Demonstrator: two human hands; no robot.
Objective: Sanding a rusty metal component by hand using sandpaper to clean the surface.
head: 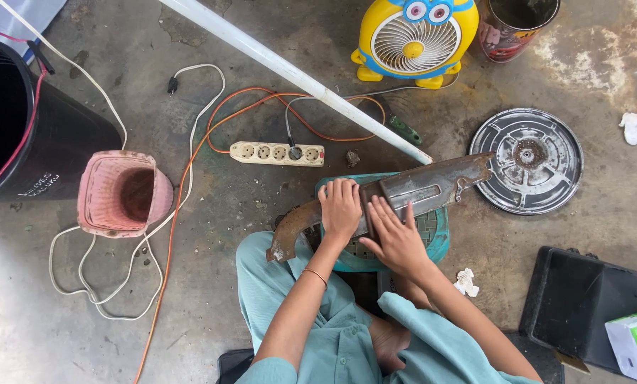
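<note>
Steadying step: my left hand (340, 208) wraps its grip over the rusty metal guard (396, 199) lying across the teal stool (439, 238), my right hand (396, 238) lies flat and open on it; next likely needs firm downward pressure.

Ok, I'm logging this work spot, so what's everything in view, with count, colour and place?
metal guard: 1, rusty grey, on stool
stool: 1, teal, centre
fan: 1, yellow, top
power strip: 1, cream, floor centre
orange cord: 1, floor left
white cord: 1, floor left
pipe: 1, white, diagonal
disc: 1, grey, right
pink basket: 1, left
black bin: 1, far left
tray: 1, black, lower right
box: 1, white-green, on tray
can: 1, top right
left hand: on guard
right hand: on guard
</note>
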